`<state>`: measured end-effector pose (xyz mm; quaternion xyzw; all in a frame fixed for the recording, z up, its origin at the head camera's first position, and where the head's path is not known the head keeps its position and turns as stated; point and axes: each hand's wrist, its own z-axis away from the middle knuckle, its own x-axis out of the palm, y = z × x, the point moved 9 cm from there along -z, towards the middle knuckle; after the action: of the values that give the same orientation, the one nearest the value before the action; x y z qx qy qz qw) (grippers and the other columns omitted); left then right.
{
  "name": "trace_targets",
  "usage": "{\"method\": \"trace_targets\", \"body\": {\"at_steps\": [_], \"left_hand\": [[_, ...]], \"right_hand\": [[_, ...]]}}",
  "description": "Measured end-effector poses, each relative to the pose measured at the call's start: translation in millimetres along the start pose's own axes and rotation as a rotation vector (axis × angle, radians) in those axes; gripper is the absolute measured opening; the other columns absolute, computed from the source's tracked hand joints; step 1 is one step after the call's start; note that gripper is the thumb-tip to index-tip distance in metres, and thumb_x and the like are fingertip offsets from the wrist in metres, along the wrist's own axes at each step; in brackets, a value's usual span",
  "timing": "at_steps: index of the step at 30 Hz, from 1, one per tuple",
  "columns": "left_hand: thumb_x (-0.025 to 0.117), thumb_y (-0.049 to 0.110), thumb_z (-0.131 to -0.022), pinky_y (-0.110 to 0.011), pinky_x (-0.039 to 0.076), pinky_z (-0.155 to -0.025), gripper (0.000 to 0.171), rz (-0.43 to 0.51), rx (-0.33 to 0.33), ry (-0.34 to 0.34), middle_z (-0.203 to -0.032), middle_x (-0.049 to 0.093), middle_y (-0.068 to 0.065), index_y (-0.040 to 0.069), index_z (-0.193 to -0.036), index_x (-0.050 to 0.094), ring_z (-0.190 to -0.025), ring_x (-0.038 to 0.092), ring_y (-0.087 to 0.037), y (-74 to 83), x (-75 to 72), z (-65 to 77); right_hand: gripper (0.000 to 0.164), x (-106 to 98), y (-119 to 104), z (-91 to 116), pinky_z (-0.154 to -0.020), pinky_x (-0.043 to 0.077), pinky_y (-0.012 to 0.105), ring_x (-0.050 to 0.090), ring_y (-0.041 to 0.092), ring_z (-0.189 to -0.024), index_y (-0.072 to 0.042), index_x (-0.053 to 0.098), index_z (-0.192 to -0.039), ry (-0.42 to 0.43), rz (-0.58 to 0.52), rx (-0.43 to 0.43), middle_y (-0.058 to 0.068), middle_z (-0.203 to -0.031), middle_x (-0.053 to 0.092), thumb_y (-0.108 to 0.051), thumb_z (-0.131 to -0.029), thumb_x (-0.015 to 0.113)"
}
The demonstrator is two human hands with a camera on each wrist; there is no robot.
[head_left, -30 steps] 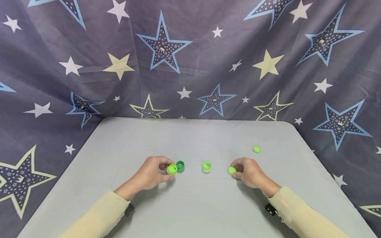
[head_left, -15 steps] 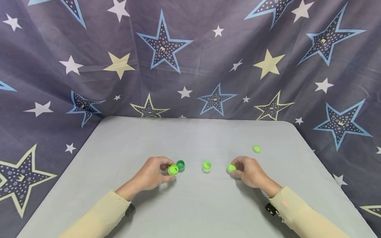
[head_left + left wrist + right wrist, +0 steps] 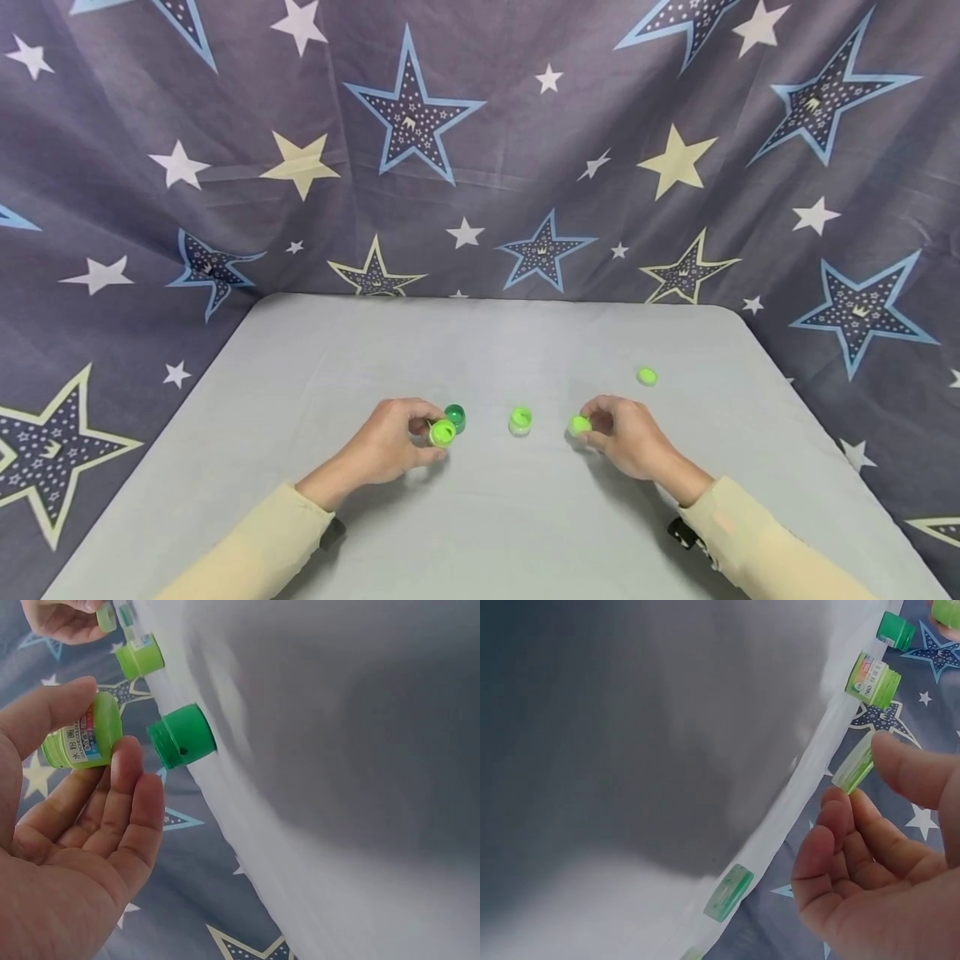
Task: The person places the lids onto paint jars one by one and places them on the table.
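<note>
My left hand (image 3: 393,437) pinches an uncapped light green paint jar (image 3: 82,735) between thumb and fingers, held off the table with its mouth tipped toward the head camera. Close beside it stands an uncapped dark green paint jar (image 3: 454,417). In my right hand (image 3: 626,433), thumb and fingertips grip a light green lid (image 3: 853,763) by its edge, above the table. Between the two hands stands a second light green paint jar (image 3: 520,422), also uncapped, with green paint inside.
A light green lid (image 3: 647,377) lies on the grey-white table (image 3: 480,517), beyond my right hand. A darker green lid (image 3: 729,892) lies on the table in the right wrist view. Behind the table hangs a star-patterned cloth (image 3: 480,192).
My left hand has moved slightly right and nearer with the jar, which now partly covers less of the dark green jar's side. The right hand's lid has shifted a little left.
</note>
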<state>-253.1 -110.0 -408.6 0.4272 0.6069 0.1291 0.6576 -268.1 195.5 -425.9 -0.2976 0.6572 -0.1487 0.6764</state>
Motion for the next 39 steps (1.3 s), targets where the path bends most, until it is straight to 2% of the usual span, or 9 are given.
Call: {"method": "trace_targets", "body": {"at_steps": [7,14,26,34,39], "left_hand": [[0.091,0.004,-0.073,-0.027,0.055,-0.078,0.036,0.013,0.033,0.002,-0.098,0.07,0.007,0.012,-0.104,0.075,-0.085,0.063,-0.011,2.7,4.9,0.3],[0.09,0.004,-0.073,-0.031,0.056,-0.078,0.034,0.013,0.063,-0.012,-0.098,0.07,0.005,0.011,-0.103,0.076,-0.085,0.063,-0.013,7.0,10.9,0.4],[0.091,0.007,-0.073,-0.029,0.054,-0.079,0.037,-0.011,0.042,-0.031,-0.095,0.067,0.011,0.013,-0.106,0.076,-0.086,0.06,-0.009,9.8,20.0,1.2],[0.09,0.006,-0.074,-0.032,0.055,-0.078,0.034,0.014,0.063,-0.051,-0.092,0.065,0.009,0.013,-0.104,0.076,-0.086,0.06,-0.014,15.1,27.8,1.0],[0.09,0.006,-0.074,-0.029,0.054,-0.077,0.033,0.017,0.061,-0.052,-0.092,0.064,0.009,0.012,-0.104,0.076,-0.086,0.06,-0.015,18.0,31.1,1.1]], "right_hand": [[0.023,1,-5,4,-0.074,0.053,0.032,0.06,0.013,-0.084,-0.009,0.071,-0.107,0.027,-0.02,-0.024,-0.002,-0.091,0.067,-0.011,-0.087,0.082],[0.023,2,-11,8,-0.072,0.053,0.03,0.059,0.011,-0.082,-0.01,0.072,-0.105,0.043,-0.029,-0.04,-0.004,-0.088,0.065,-0.015,-0.086,0.083],[0.023,3,-16,12,-0.07,0.052,0.027,0.059,0.011,-0.079,-0.01,0.072,-0.104,0.061,-0.058,-0.049,-0.005,-0.086,0.066,-0.016,-0.085,0.084],[0.021,2,-23,14,-0.066,0.051,0.026,0.059,0.011,-0.077,-0.01,0.073,-0.101,0.071,-0.104,-0.062,-0.006,-0.084,0.065,-0.014,-0.084,0.085],[0.022,3,-28,17,-0.067,0.052,0.026,0.059,0.011,-0.076,-0.01,0.073,-0.101,0.075,-0.117,-0.082,-0.006,-0.084,0.066,-0.014,-0.084,0.085]]}}
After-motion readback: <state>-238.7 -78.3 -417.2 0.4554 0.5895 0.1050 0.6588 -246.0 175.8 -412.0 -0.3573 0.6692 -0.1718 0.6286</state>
